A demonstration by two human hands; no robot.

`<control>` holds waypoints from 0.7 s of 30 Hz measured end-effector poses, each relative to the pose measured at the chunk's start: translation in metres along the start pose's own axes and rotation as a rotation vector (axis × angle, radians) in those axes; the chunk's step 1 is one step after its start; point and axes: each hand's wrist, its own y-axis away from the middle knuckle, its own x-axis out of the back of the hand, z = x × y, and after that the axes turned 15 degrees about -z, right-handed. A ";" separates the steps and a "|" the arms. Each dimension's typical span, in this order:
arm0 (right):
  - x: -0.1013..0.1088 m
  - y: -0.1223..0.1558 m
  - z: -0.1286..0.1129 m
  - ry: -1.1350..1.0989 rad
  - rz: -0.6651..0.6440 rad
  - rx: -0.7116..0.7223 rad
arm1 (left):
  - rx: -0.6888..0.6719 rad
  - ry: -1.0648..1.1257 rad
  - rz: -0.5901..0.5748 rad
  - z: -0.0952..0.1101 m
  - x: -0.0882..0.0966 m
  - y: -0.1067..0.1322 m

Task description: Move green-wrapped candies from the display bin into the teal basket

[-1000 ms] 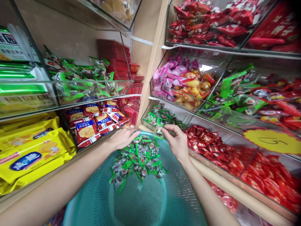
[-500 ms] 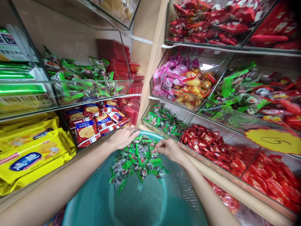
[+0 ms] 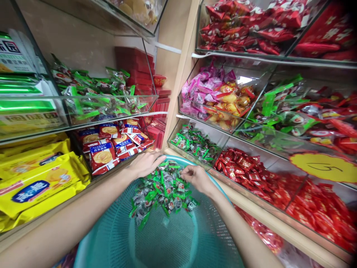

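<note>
A teal plastic basket (image 3: 111,230) stands below me, its mesh floor partly bare. Small green-and-clear wrapped candies (image 3: 167,190) lie heaped against its far side. My left hand (image 3: 146,163) reaches over the far left rim, fingers stretched out flat above the edge of the heap; its fingertips lie close to the candies. At the right of the heap, my right hand (image 3: 196,179) has thumb and fingers drawn together in a pinch beside the wrappers. Whatever sits between those fingertips is too small to make out.
Right of the basket, clear bins hold similar green candies (image 3: 195,143) and red-wrapped candies (image 3: 242,167). A yellow price tag (image 3: 323,167) hangs there. Left shelves carry yellow packs (image 3: 41,186) and red-and-blue cookie packs (image 3: 103,156). A wooden post (image 3: 174,85) separates the shelves.
My right hand has shifted slightly left, over the right part of the candy heap. My left hand and the basket look the same.
</note>
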 end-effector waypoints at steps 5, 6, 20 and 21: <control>0.013 0.002 -0.011 0.176 0.237 0.006 | 0.004 -0.001 -0.001 0.000 0.000 0.000; 0.016 0.003 -0.014 0.265 0.315 0.016 | 0.004 -0.002 -0.002 0.000 0.000 0.000; 0.022 0.002 -0.005 0.955 0.381 -0.176 | -0.007 0.008 -0.017 -0.002 0.001 0.000; 0.023 0.003 -0.006 0.945 0.383 -0.174 | -0.009 0.009 -0.015 -0.003 0.001 0.000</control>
